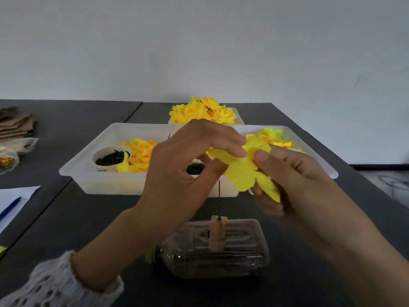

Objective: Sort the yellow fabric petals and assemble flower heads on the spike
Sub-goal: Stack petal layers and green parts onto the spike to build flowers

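Observation:
Both hands hold a yellow fabric petal layer (243,171) above the thin dark spike (219,200). My left hand (186,173) pinches its upper left part between fingers and thumb. My right hand (287,180) grips its right side, thumb on top. The spike rises from a tan block (218,234) set on a clear plastic box (214,255) near the table's front. The spike's top is hidden behind the petal and my left hand.
A white tray (106,173) behind holds loose yellow petals (141,155) and a cup of dark green pieces (110,158). Another tray (314,149) at right holds more petals. Finished yellow flower heads (203,111) are piled at the back. Cardboard (15,125) and paper (13,200) lie left.

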Action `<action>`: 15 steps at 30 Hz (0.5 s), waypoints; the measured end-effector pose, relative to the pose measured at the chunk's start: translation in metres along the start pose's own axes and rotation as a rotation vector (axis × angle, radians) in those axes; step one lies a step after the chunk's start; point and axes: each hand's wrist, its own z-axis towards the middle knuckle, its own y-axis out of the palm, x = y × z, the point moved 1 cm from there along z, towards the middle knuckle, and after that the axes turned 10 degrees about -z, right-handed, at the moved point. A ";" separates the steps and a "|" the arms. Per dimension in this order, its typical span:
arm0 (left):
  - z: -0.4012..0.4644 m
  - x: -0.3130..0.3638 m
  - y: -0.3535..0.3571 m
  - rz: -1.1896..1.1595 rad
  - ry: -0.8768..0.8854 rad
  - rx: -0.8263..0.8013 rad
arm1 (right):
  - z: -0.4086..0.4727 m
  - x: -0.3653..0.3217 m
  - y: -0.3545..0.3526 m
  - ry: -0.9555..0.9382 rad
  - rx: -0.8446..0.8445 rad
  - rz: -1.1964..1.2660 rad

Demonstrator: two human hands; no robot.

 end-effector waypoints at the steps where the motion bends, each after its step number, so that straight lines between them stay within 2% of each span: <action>1: -0.003 -0.003 -0.001 -0.091 -0.104 0.013 | 0.003 0.002 -0.001 0.003 -0.009 -0.009; 5: -0.008 -0.017 -0.003 -0.314 -0.615 0.116 | 0.020 0.011 0.003 0.053 0.057 -0.147; 8: -0.015 -0.022 -0.001 -0.447 -0.948 0.075 | 0.027 0.021 0.005 0.067 0.071 -0.253; 10: -0.017 -0.024 0.001 -0.435 -1.016 0.005 | 0.031 0.027 0.007 0.094 0.086 -0.273; 12: -0.021 -0.026 0.003 -0.458 -1.005 -0.031 | 0.032 0.032 0.009 0.123 0.099 -0.233; 15: -0.026 -0.027 0.004 -0.562 -0.982 -0.007 | 0.031 0.034 0.015 0.171 0.114 -0.108</action>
